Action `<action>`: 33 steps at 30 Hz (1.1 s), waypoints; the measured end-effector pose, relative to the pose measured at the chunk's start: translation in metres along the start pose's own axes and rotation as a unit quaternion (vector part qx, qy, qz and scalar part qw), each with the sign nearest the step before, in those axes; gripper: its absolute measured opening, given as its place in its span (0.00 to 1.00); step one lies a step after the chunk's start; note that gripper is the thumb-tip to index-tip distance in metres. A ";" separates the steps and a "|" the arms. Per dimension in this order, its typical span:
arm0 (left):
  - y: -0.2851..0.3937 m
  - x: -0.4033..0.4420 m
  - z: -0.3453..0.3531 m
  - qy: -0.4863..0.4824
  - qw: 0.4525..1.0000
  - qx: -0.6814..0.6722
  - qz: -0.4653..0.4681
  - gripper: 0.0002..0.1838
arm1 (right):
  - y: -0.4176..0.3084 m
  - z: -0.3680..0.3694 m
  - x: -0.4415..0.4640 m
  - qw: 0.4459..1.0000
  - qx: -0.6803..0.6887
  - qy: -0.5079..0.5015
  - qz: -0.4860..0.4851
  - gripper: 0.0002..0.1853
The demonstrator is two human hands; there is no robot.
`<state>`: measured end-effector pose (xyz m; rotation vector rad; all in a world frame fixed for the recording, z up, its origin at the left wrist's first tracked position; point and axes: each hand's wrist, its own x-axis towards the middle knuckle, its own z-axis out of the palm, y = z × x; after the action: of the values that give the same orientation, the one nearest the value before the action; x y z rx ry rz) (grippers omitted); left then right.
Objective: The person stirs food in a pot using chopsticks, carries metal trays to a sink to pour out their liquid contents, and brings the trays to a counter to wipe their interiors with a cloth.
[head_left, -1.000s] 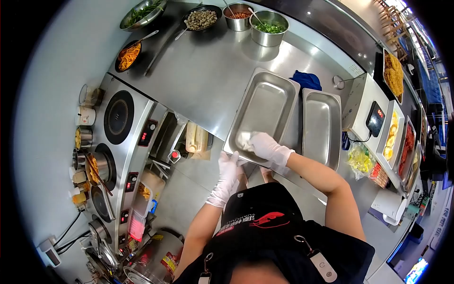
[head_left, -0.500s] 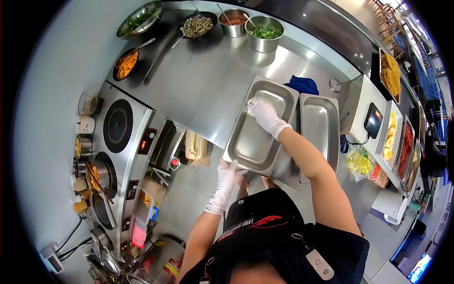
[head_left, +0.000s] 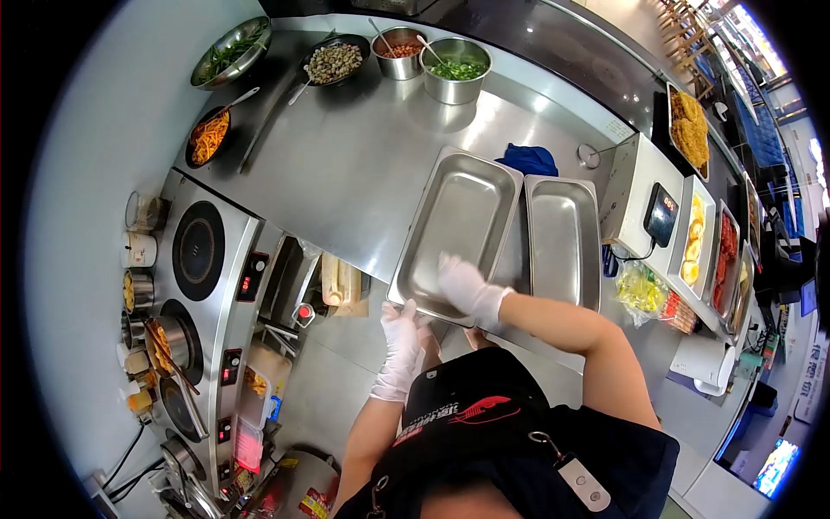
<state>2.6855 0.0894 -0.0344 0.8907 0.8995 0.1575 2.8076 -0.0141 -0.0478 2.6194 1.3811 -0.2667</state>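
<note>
A rectangular stainless steel pan (head_left: 454,216) lies on the steel counter, its near end at the counter's front edge. My left hand (head_left: 400,339), in a white glove, grips the rim at the pan's near left corner. Inside the near end, close to the pan's floor, is my right hand (head_left: 464,287), gloved too, with its fingers curled together. Whatever the right fingers hold, if anything, cannot be made out. Right of this pan sits a narrower steel pan (head_left: 565,233). A dark blue cloth (head_left: 529,159) is bunched behind the two pans.
Along the counter's back stand a pot of chopped greens (head_left: 458,76), a pot of red bits (head_left: 398,54) and a pan of shellfish (head_left: 334,65). Induction hobs (head_left: 199,249) are at left. On the right are a white box (head_left: 635,190) and food trays (head_left: 694,238).
My right hand has moved from the pan's far left area toward its near end. My left hand stays at the near left corner. The whole view has shifted slightly.
</note>
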 end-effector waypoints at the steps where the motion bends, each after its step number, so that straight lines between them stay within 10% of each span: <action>1: 0.000 0.000 -0.001 -0.002 1.000 -0.005 -0.005 0.10 | -0.006 0.019 -0.001 0.997 0.037 0.043 -0.049 0.15; 7: 0.007 -0.003 -0.001 0.005 0.999 0.030 -0.022 0.08 | 0.110 -0.007 0.090 0.947 0.017 0.198 0.252 0.04; 10: 0.007 0.000 -0.001 0.004 0.999 0.043 -0.022 0.10 | 0.120 0.022 0.102 0.913 0.302 0.117 0.248 0.04; 15: 0.004 0.001 -0.001 -0.011 0.999 0.030 -0.006 0.11 | 0.009 0.014 0.017 0.952 0.307 0.009 -0.006 0.12; 20: 0.003 0.002 0.000 0.002 1.000 0.005 0.001 0.10 | 0.095 0.020 0.075 0.959 0.150 0.216 0.110 0.06; 22: 0.004 0.002 -0.002 -0.005 1.000 -0.001 0.010 0.10 | 0.121 0.040 0.110 0.873 0.358 0.299 0.141 0.04; 23: 0.003 0.004 -0.004 -0.013 1.000 0.008 0.013 0.10 | 0.122 0.020 0.115 0.679 0.668 0.241 0.186 0.05; 33: 0.010 0.001 -0.001 -0.036 0.999 0.003 0.009 0.11 | -0.011 0.011 0.043 0.863 0.398 0.311 0.024 0.05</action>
<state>2.6878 0.0967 -0.0285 0.9044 0.8265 0.1375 2.8216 0.0244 -0.0689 3.6609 1.6260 0.0610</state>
